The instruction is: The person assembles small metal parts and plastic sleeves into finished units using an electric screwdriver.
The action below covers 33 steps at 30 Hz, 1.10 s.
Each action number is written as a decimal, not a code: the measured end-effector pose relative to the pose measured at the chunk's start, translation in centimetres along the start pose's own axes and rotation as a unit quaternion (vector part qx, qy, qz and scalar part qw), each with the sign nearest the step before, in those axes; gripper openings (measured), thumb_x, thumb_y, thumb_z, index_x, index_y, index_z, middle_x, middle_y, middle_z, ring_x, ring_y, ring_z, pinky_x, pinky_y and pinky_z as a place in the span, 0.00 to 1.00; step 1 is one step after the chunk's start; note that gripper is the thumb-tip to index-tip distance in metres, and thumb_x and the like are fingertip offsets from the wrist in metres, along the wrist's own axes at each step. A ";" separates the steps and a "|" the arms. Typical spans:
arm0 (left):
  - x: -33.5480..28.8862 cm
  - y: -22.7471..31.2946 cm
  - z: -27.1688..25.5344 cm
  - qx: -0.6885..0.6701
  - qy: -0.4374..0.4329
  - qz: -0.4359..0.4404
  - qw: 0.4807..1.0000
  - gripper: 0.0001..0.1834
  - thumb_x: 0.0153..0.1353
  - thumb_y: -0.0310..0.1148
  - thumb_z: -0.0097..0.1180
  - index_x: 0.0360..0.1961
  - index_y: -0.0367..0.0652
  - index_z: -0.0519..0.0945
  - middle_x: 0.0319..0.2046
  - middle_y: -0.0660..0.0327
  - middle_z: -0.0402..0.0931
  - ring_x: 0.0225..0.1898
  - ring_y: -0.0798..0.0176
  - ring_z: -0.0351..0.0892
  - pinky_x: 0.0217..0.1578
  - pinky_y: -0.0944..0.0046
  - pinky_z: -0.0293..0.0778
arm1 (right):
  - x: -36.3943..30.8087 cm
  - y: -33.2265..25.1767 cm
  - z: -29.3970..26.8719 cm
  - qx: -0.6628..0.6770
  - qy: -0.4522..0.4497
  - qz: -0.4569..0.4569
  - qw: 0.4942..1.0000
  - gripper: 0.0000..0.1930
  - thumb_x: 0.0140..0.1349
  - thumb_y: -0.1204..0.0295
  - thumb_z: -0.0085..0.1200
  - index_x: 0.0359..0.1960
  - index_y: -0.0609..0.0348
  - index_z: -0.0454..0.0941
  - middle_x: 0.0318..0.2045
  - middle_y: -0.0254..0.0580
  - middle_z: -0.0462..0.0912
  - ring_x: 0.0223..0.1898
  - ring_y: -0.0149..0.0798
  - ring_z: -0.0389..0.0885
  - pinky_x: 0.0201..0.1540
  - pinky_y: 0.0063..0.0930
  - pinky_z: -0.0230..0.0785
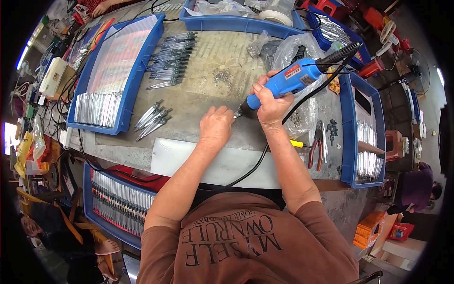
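Currently a blue electric screwdriver (288, 80) is gripped in the right hand (270, 105), its tip set on a small piece pinched by the left hand (216, 127). Left of the screwdriver, finished-looking pieces (152, 119) are laid out; many more seem left.

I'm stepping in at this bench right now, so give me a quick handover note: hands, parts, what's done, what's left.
Right hand grips the blue electric screwdriver, tip down on the table.
Left hand pins a small part at the tip; the part itself is hidden.
Done, by the look of it: grey pieces lie in a small pile and in a row left of the hands.
Left: cannot tell how many; loose screws lie ahead.
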<state>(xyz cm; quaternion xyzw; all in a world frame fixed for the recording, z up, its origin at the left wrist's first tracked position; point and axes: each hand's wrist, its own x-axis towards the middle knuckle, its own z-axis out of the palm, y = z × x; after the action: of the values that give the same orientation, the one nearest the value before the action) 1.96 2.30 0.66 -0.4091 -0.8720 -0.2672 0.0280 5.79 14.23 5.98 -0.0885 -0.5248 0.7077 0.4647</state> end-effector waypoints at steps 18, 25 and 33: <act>-0.1 -0.1 0.2 -0.004 0.015 -0.004 1.000 0.03 0.44 0.31 0.55 0.21 0.45 0.75 0.25 0.65 0.72 0.31 0.57 0.70 0.31 0.60 0.70 | 0.7 1.2 0.5 -0.106 -0.032 -0.026 0.994 0.17 0.41 0.82 0.52 0.36 0.65 0.65 0.24 0.37 0.72 0.21 0.29 0.71 0.23 0.23 0.67; -0.1 -0.1 0.4 -0.016 0.046 0.016 0.999 0.02 0.42 0.28 0.53 0.16 0.45 0.73 0.22 0.63 0.70 0.28 0.57 0.69 0.28 0.60 0.68 | 1.2 1.4 2.5 -0.242 -0.085 -0.083 0.963 0.14 0.40 0.81 0.53 0.32 0.63 0.67 0.23 0.33 0.73 0.24 0.26 0.71 0.27 0.20 0.65; -0.2 0.0 0.6 -0.031 0.044 0.002 0.999 0.02 0.42 0.27 0.52 0.16 0.45 0.73 0.22 0.63 0.70 0.28 0.57 0.69 0.29 0.60 0.68 | 1.2 1.5 3.1 -0.307 -0.104 -0.064 0.944 0.14 0.39 0.78 0.54 0.30 0.61 0.66 0.20 0.36 0.72 0.21 0.28 0.71 0.25 0.23 0.66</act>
<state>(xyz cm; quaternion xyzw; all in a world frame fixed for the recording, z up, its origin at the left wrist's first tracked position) 2.24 2.47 0.07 -0.3990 -0.8605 -0.3121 0.0544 2.38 13.08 6.52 -0.1193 -0.7664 0.4865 0.4022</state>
